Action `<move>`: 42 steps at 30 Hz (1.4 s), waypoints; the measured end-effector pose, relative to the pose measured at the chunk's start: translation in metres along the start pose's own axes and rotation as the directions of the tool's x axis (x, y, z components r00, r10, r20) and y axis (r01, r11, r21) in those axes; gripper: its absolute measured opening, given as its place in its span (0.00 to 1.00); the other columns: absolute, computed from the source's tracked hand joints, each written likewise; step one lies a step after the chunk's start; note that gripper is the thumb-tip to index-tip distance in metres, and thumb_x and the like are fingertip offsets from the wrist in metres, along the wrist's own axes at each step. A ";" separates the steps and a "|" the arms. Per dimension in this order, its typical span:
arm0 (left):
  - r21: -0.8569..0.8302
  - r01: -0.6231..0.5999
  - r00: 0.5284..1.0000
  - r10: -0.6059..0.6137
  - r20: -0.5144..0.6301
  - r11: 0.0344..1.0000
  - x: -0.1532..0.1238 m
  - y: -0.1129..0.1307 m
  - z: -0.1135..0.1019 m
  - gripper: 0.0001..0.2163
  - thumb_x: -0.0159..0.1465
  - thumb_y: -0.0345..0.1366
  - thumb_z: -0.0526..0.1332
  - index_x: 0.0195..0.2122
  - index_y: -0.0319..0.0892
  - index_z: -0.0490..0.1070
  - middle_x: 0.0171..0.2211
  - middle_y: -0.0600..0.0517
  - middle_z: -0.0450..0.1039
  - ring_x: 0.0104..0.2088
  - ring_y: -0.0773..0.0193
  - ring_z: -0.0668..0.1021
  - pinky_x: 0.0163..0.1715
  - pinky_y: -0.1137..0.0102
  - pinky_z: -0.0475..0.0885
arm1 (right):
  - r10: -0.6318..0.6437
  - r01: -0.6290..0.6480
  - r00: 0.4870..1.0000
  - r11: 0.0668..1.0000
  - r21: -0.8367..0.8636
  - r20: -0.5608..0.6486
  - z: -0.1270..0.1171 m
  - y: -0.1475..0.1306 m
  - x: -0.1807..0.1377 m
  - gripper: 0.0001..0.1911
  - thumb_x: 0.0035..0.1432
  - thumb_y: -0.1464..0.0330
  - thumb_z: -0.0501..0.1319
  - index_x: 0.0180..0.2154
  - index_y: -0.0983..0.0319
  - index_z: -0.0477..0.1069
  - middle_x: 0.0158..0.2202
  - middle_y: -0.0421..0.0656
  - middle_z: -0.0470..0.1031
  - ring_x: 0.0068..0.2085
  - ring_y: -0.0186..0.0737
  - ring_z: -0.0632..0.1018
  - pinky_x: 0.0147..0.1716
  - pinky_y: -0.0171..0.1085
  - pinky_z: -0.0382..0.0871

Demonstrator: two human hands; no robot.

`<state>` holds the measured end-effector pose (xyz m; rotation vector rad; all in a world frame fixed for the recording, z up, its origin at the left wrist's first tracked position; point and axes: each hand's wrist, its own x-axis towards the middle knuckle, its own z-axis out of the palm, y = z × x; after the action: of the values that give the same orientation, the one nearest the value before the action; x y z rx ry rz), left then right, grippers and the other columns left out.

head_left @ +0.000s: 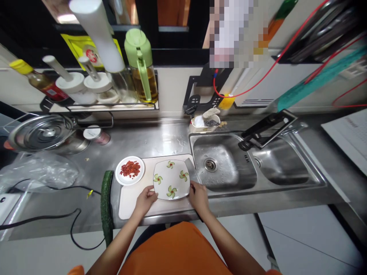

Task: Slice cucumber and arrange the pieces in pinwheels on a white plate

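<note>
A white square plate [172,178] with rounded corners is over the pale cutting board [129,204]. Several small pinwheels of green slices with red centres, one of them a pinwheel [172,191] at the near edge, are spread around it. My left hand [145,199] pinches the plate's near left edge. At the right edge, my right hand [198,196] grips the rim, its fingertips partly hidden. A grey metal blade [191,168] shows beside the plate's right side. To the left, a small white plate [117,176] holds chopped red pieces [130,169]. A long cucumber [106,198] lies left of the board.
A double steel sink [223,160] with a black faucet [260,131] is on the right. Behind stand a rack of seasonings with a green-topped oil bottle [143,72], a lidded pot [47,133] and a jar [96,135]. A black cable [51,216] and plastic bag [37,172] lie left.
</note>
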<state>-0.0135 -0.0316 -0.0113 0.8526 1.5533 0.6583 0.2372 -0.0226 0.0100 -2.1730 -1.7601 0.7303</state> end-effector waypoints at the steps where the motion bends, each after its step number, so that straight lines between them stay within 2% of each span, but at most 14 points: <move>1: -0.032 0.015 1.000 -0.015 0.007 0.999 0.001 0.001 0.004 0.24 0.50 0.46 0.65 0.45 0.38 0.67 0.22 0.56 0.71 0.24 0.66 0.75 0.27 0.72 0.68 | 0.009 -0.009 1.000 1.000 0.006 0.012 0.000 -0.001 0.001 0.19 0.57 0.75 0.49 0.46 0.65 0.73 0.40 0.47 0.77 0.42 0.42 0.73 0.45 0.36 0.59; 10: -0.320 0.116 0.993 -0.108 0.041 0.940 0.003 0.002 0.018 0.21 0.46 0.37 0.66 0.42 0.43 0.64 0.23 0.59 0.69 0.26 0.69 0.74 0.31 0.73 0.71 | 0.060 -0.062 0.998 0.989 0.138 0.022 0.000 0.003 0.008 0.18 0.56 0.71 0.50 0.42 0.61 0.76 0.39 0.45 0.79 0.40 0.42 0.75 0.42 0.35 0.63; 17: -0.331 0.127 0.991 -0.105 0.082 0.935 0.003 0.006 0.018 0.20 0.46 0.36 0.66 0.40 0.43 0.62 0.22 0.61 0.68 0.25 0.71 0.74 0.30 0.74 0.72 | 0.121 -0.122 0.993 0.969 0.214 0.017 0.005 0.007 0.012 0.18 0.53 0.70 0.50 0.40 0.61 0.77 0.35 0.45 0.79 0.37 0.42 0.77 0.38 0.34 0.65; 21: -0.324 0.121 0.991 -0.093 0.100 0.938 0.003 0.009 0.015 0.19 0.46 0.35 0.65 0.40 0.44 0.62 0.25 0.60 0.70 0.26 0.71 0.74 0.31 0.74 0.72 | 0.129 -0.131 0.991 0.957 0.258 0.024 0.006 0.008 0.013 0.18 0.53 0.69 0.49 0.39 0.62 0.76 0.34 0.45 0.79 0.36 0.42 0.77 0.37 0.34 0.65; 25: -0.332 0.108 0.992 -0.077 0.105 0.937 0.000 0.017 0.010 0.19 0.47 0.35 0.65 0.40 0.43 0.62 0.25 0.60 0.69 0.27 0.71 0.74 0.30 0.74 0.72 | 0.156 -0.149 0.988 0.908 0.391 0.013 0.004 0.003 0.014 0.16 0.50 0.67 0.51 0.36 0.61 0.75 0.32 0.44 0.78 0.35 0.41 0.76 0.37 0.35 0.66; 28: -0.342 0.102 0.992 -0.071 0.104 0.934 -0.002 0.025 0.005 0.20 0.47 0.36 0.65 0.41 0.43 0.62 0.25 0.59 0.69 0.28 0.70 0.74 0.31 0.74 0.72 | 0.221 -0.201 0.974 0.781 0.591 0.040 0.004 -0.004 0.014 0.12 0.48 0.65 0.55 0.34 0.61 0.72 0.28 0.41 0.76 0.30 0.39 0.74 0.32 0.34 0.66; 32: -0.347 0.085 0.995 -0.063 0.075 0.934 -0.005 0.033 -0.002 0.20 0.47 0.37 0.66 0.41 0.43 0.63 0.24 0.59 0.68 0.27 0.70 0.74 0.32 0.73 0.72 | 0.298 -0.331 0.930 0.418 0.846 0.217 0.008 -0.015 0.014 0.13 0.45 0.61 0.62 0.35 0.58 0.67 0.22 0.34 0.70 0.23 0.33 0.70 0.23 0.31 0.62; 34: -0.351 0.087 0.995 -0.062 0.082 0.932 -0.006 0.035 -0.005 0.21 0.47 0.37 0.67 0.41 0.43 0.63 0.25 0.58 0.70 0.28 0.69 0.75 0.31 0.74 0.72 | 0.275 -0.386 0.906 0.233 0.892 0.321 0.011 -0.022 0.014 0.16 0.43 0.62 0.65 0.36 0.57 0.66 0.23 0.33 0.71 0.23 0.33 0.72 0.23 0.31 0.64; 36: -0.353 0.093 0.993 -0.059 0.104 0.931 -0.008 0.036 -0.007 0.22 0.47 0.38 0.67 0.42 0.43 0.62 0.27 0.57 0.72 0.29 0.68 0.76 0.31 0.73 0.72 | 0.196 -0.438 0.889 0.093 0.894 0.415 0.014 -0.028 0.013 0.20 0.44 0.63 0.66 0.41 0.56 0.66 0.28 0.35 0.74 0.27 0.35 0.75 0.26 0.32 0.68; 39: -0.352 0.096 0.990 -0.054 0.127 0.931 -0.011 0.036 -0.011 0.22 0.48 0.38 0.67 0.43 0.43 0.62 0.28 0.56 0.73 0.29 0.68 0.76 0.31 0.73 0.72 | 0.102 -0.474 0.874 -0.030 0.880 0.475 0.018 -0.038 0.010 0.26 0.44 0.65 0.68 0.47 0.55 0.64 0.36 0.40 0.77 0.34 0.40 0.78 0.31 0.37 0.72; 42: -0.350 0.086 0.990 -0.040 0.135 0.933 -0.014 0.037 -0.014 0.22 0.49 0.39 0.67 0.44 0.43 0.62 0.28 0.56 0.73 0.30 0.67 0.77 0.32 0.72 0.72 | 0.110 -0.454 0.880 -0.092 0.886 0.463 0.022 -0.044 0.008 0.29 0.43 0.66 0.69 0.49 0.56 0.64 0.39 0.42 0.78 0.38 0.43 0.79 0.36 0.41 0.73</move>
<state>-0.0209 -0.0215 0.0284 0.5573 1.2907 0.7942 0.1896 -0.0065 0.0114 -1.2264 -0.1936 1.7320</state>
